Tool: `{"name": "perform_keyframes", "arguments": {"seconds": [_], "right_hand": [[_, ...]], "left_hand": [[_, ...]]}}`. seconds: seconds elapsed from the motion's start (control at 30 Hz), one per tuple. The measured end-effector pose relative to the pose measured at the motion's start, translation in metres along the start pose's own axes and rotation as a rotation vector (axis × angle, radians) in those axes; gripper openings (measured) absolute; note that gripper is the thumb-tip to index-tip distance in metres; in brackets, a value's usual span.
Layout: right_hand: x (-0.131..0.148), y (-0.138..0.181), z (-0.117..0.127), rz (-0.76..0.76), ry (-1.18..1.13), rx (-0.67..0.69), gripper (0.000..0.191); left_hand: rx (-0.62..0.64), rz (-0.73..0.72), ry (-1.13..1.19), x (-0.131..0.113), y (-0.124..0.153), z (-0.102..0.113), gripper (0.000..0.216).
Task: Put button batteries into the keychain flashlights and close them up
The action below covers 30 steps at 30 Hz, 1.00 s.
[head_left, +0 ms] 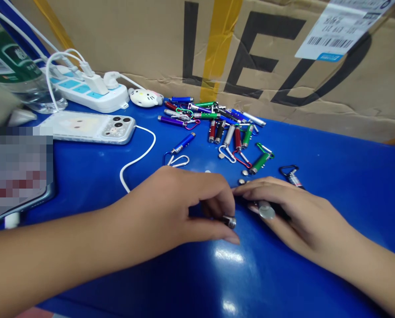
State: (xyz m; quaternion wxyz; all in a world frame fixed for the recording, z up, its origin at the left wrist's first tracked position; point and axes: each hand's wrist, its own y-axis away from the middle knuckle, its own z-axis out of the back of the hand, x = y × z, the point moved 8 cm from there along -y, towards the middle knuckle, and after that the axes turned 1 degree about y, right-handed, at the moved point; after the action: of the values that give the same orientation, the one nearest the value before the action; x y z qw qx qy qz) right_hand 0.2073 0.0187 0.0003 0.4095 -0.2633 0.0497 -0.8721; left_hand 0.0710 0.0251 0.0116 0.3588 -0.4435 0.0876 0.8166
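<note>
My left hand (191, 203) is closed in a pinch on a small silver metal piece (229, 221), whose other end is hidden by the fingers. Just to the right, my right hand (297, 212) curls round a short tube with a pale round end (266, 210); most of it is covered by the fingers. Behind that hand, a black carabiner (288, 170) is clipped to a small keychain flashlight (295, 180), partly hidden. Small button cells (244, 172) lie beyond the fingertips, near a green keychain flashlight (260, 164).
Several coloured keychain flashlights (214, 115) are heaped against a cardboard box (144, 39). At left are a white power strip (94, 95), a phone in a clear case (88, 128) with a white cable (141, 154), a plastic bottle (15, 66) and a blurred-out screen (18, 176).
</note>
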Motion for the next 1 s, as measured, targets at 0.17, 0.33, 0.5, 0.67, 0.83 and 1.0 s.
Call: {"name": "perform_keyframes", "arguments": {"seconds": [0.17,0.33,0.5,0.67,0.83,1.0], "right_hand": [[0.003,0.002,0.0,0.011,0.021,0.003,0.021],[0.006,0.002,0.002,0.009,0.026,-0.008,0.022],[0.006,0.003,0.003,0.003,0.044,-0.014,0.021],[0.007,0.001,0.002,-0.004,0.046,-0.011,0.022],[0.009,0.0,0.001,0.001,0.041,-0.004,0.022],[0.011,-0.001,0.002,0.013,0.038,-0.001,0.024]], "left_hand": [[0.026,0.086,0.122,0.006,-0.001,-0.004,0.013],[0.042,0.113,0.187,0.007,-0.001,-0.006,0.014],[0.04,0.125,0.218,0.008,-0.001,-0.006,0.015],[0.001,0.105,0.182,0.008,-0.001,-0.001,0.018],[0.007,0.109,0.168,0.008,0.0,-0.001,0.016],[0.007,0.097,0.15,0.008,-0.002,-0.002,0.017]]}}
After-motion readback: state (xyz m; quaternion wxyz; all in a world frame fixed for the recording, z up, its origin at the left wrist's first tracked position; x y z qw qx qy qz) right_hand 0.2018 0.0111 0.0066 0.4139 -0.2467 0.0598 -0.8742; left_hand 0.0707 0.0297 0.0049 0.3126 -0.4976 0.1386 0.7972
